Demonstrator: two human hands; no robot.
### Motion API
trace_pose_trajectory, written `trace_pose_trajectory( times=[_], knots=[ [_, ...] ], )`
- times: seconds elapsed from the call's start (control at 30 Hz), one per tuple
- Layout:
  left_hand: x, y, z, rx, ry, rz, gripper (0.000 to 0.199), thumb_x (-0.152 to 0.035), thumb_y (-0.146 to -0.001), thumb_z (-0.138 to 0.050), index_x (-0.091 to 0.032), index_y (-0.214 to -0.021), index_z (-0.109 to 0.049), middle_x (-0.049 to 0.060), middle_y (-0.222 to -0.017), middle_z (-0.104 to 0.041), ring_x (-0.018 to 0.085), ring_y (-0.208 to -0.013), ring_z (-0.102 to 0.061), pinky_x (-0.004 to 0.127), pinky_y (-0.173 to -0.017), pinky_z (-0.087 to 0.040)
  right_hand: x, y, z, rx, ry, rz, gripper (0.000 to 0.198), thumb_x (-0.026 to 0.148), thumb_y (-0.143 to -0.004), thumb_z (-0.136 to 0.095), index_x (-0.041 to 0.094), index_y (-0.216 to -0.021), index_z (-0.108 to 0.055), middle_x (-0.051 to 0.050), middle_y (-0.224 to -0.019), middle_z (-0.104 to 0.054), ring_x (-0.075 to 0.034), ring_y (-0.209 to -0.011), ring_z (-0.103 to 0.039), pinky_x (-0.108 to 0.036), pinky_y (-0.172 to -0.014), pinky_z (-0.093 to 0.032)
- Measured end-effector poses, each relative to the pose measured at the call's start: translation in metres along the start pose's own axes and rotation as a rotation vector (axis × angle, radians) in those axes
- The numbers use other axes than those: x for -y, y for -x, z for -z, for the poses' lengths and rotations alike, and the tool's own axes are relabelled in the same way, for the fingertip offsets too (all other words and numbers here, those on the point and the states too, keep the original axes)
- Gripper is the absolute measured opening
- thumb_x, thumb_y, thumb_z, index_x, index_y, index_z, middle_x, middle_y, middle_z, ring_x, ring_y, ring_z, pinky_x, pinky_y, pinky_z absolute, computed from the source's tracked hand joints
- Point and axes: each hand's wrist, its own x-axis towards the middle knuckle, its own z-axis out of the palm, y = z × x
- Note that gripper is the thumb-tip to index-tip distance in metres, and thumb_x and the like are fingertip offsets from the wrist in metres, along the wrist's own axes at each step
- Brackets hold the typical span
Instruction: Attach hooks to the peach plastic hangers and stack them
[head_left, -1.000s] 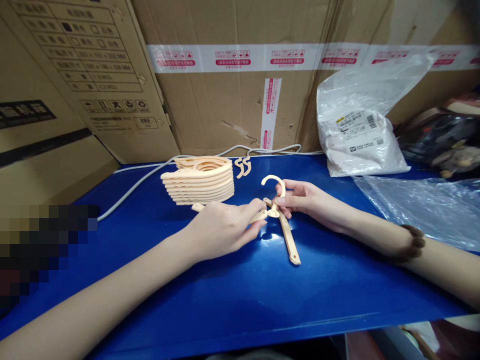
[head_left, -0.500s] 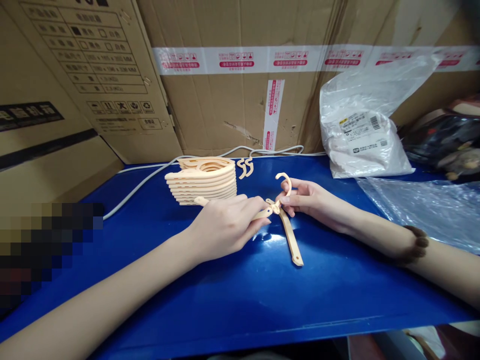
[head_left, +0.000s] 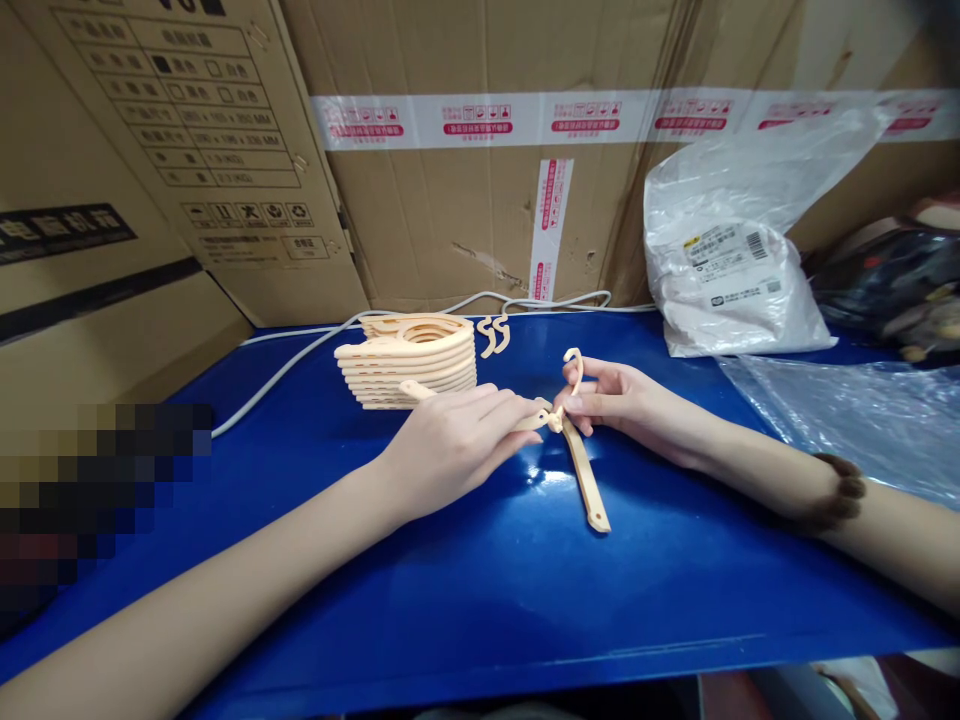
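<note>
A cream plastic folding hanger is between my hands, its hook, centre joint and arms in view. My left hand [head_left: 457, 440] is closed around one hanger arm [head_left: 530, 422], whose far end sticks out behind the knuckles. The fingers of my right hand [head_left: 607, 395] pinch the hanger hook [head_left: 576, 372] near its base, with the curved tip pointing up. At the centre joint [head_left: 555, 420] the parts meet, partly covered by fingertips. A second hanger arm [head_left: 586, 480] slants down toward the table's front, with a hole at its end.
Behind my left hand stands a stack of cream hangers [head_left: 409, 360]. Two loose hooks [head_left: 493, 336] lie beside it on the blue table [head_left: 450, 600]. A white cable [head_left: 277, 378] runs along the back by cardboard boxes [head_left: 465, 220]. At right are a white plastic bag [head_left: 735, 270] and clear film [head_left: 847, 420].
The hook has turned and now looks narrower, more edge-on. My left hand has tilted slightly with its hanger arm. The whole view has shifted a little.
</note>
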Motion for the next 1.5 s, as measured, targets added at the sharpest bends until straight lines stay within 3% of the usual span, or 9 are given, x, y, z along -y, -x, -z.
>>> trace_pose_trajectory(
  times=[0.33, 0.7, 1.1, 1.5],
  knots=[
    [-0.0034, 0.0003, -0.0033, -0.016, 0.056, 0.001, 0.019, -0.024, -0.098, -0.047, -0.013, -0.104, -0.061, 0.005, -0.089, -0.071, 0.015, -0.077, -0.065, 0.026, -0.068, -0.05, -0.0013, -0.0008, -0.0023, 0.028, 0.004, 0.01, 0.032, 0.023, -0.074, -0.076, 0.021, -0.089, -0.048, -0.001, -0.09, -0.068, -0.01, -0.067, -0.054, -0.025, -0.062, -0.04],
    [0.0017, -0.0001, -0.0023, -0.043, -0.011, -0.001, 0.017, -0.025, -0.095, -0.053, -0.014, -0.104, -0.061, 0.004, -0.088, -0.072, 0.017, -0.075, -0.067, 0.028, -0.067, -0.05, -0.0013, -0.0017, 0.0002, 0.02, -0.026, 0.008, 0.031, 0.025, -0.076, -0.076, 0.02, -0.086, -0.047, 0.003, -0.08, -0.063, -0.007, -0.06, -0.049, -0.024, -0.064, -0.038],
    [0.0019, -0.0018, 0.0008, -0.001, 0.253, 0.097, 0.015, -0.02, -0.091, -0.059, -0.014, -0.105, -0.059, 0.002, -0.093, -0.069, 0.011, -0.081, -0.067, 0.02, -0.072, -0.049, -0.0014, -0.0026, 0.0029, 0.006, -0.055, 0.019, 0.032, 0.025, -0.076, -0.075, 0.021, -0.089, -0.047, 0.004, -0.077, -0.063, -0.008, -0.06, -0.049, -0.025, -0.066, -0.039],
    [0.0007, -0.0009, 0.0024, -0.023, 0.103, 0.051, 0.014, -0.026, -0.092, -0.058, -0.014, -0.099, -0.06, 0.001, -0.083, -0.07, 0.013, -0.071, -0.066, 0.022, -0.063, -0.047, 0.0002, -0.0015, 0.0023, 0.021, -0.065, -0.001, 0.031, 0.025, -0.076, -0.075, 0.021, -0.085, -0.046, 0.005, -0.071, -0.059, -0.008, -0.06, -0.048, -0.025, -0.066, -0.039]
  ],
)
